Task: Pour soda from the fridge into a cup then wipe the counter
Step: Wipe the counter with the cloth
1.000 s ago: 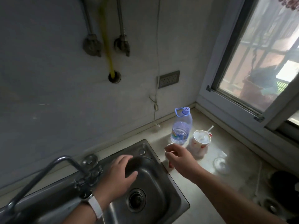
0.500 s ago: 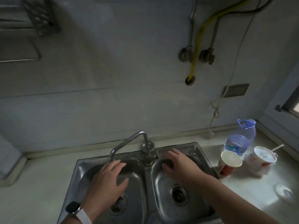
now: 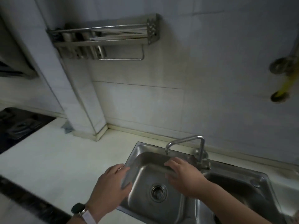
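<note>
My left hand (image 3: 111, 185), with a watch on its wrist, hovers with relaxed fingers over the left rim of the steel double sink (image 3: 137, 147) and holds nothing. Over the left basin, my right hand (image 3: 184, 177) reaches forward with straight fingers, just below the tap spout (image 3: 184, 141), and it is empty too. The pale counter (image 3: 56, 159) stretches to the left of the sink. No cup, soda bottle or cloth is in view.
A steel wall rack (image 3: 103, 38) with a rail hangs above the counter. A black stove top (image 3: 17, 125) sits at the far left beyond a tiled column (image 3: 80, 110). Pipe fittings and a yellow hose (image 3: 284, 81) are on the wall at right.
The view has swung left, so the paper cups and water bottle have left the frame. Both hands moved left along the sink; the right hand let go of the cup a second ago.
</note>
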`<state>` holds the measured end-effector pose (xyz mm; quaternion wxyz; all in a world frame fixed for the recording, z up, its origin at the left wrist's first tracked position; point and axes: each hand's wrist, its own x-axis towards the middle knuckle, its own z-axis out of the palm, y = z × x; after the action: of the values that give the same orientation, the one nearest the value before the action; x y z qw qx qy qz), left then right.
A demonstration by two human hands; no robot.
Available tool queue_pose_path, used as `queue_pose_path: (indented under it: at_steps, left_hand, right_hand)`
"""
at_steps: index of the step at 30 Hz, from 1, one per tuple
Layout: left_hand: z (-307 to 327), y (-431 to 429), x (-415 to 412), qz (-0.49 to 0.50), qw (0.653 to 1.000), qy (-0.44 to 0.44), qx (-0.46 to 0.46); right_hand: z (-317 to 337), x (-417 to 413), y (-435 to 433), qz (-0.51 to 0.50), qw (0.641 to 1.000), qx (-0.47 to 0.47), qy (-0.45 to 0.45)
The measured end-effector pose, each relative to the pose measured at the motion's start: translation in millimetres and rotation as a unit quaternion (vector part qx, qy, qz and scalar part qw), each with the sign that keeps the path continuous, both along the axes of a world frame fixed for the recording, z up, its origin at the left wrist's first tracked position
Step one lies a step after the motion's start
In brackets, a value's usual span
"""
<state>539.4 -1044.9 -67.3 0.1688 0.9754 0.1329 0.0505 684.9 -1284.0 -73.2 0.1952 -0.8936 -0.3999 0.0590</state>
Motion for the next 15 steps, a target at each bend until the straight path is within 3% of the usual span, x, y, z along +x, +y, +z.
queue_pose_path:
  at_steps: [15]
  left_hand:
    - [19.3,37.6,-114.9,0.178,0.983,0.044,0.016]
  right_hand:
    - [9.3,-25.2,109.3,0.217,0.976,0.012,0.013]
